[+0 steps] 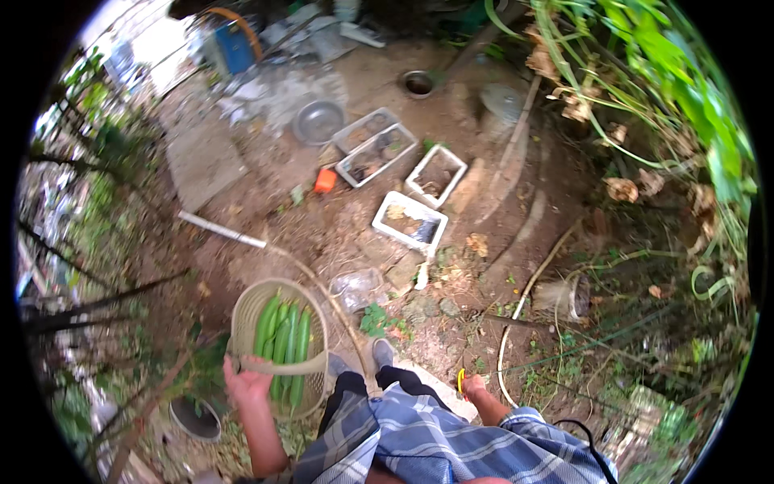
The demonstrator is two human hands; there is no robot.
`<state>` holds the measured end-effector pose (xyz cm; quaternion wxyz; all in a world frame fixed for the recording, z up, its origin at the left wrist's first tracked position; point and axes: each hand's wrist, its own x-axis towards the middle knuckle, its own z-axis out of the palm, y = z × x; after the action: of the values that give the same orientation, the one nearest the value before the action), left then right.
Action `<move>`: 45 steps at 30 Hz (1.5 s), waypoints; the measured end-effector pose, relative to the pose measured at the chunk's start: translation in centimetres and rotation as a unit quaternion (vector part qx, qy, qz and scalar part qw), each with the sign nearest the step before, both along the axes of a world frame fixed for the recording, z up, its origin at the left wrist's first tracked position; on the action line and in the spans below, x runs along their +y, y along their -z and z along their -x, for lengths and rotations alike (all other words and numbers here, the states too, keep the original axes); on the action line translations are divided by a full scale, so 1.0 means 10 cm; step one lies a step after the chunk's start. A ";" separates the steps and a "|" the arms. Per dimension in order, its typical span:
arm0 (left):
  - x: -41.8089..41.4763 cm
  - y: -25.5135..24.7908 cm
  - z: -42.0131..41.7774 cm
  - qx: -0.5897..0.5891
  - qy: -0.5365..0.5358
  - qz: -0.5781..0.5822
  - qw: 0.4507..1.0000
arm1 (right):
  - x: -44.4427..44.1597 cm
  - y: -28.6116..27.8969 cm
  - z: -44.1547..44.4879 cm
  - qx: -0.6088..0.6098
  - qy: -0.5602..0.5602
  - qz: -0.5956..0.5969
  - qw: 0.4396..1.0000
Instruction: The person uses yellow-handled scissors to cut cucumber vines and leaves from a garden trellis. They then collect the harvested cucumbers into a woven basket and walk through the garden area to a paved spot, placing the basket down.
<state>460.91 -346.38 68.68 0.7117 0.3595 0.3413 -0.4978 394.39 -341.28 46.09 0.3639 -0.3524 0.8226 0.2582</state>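
Observation:
My left hand (247, 382) is at the rim of a beige woven basket (242, 314), by the end of its handle (284, 366); the fingers are partly hidden and blurred. Several long green cucumber-like vegetables (293, 339) lie side by side in the basket, under the handle. On the other side of my body, my right hand (473, 385) is closed on a small yellow-handled tool (461, 381). Only the looped yellow part shows clearly, so its exact kind cannot be told.
Ahead on the soil lie white foam boxes (378, 225), an orange container (325, 180) and a grey basin (318, 122). A hose (314, 278) runs between my feet and the basket; another hose (502, 351) curves at right. Leafy vines (677, 78) hang upper right, bare branches (109, 302) at left.

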 end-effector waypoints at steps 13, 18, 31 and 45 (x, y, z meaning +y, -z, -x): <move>-0.51 -0.76 -0.17 -0.061 -0.060 0.020 0.996 | -0.45 -0.13 0.23 -0.107 -0.372 -0.127 0.913; -0.66 -1.09 -0.30 -0.111 -0.095 0.052 0.988 | -0.97 0.09 0.44 -0.055 -0.103 -0.048 0.992; -1.18 -0.44 -1.41 -0.069 -0.145 -0.007 0.987 | -2.36 0.55 -0.75 -0.104 -0.095 0.144 0.979; -2.23 0.46 -3.40 -0.023 -0.073 0.009 0.997 | -4.02 -0.96 -4.38 -0.061 -0.190 0.197 0.960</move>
<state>494.91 -368.64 64.05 0.7569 0.3385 0.3463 -0.4389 438.19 -381.51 55.66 0.2811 -0.5823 0.7510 0.1338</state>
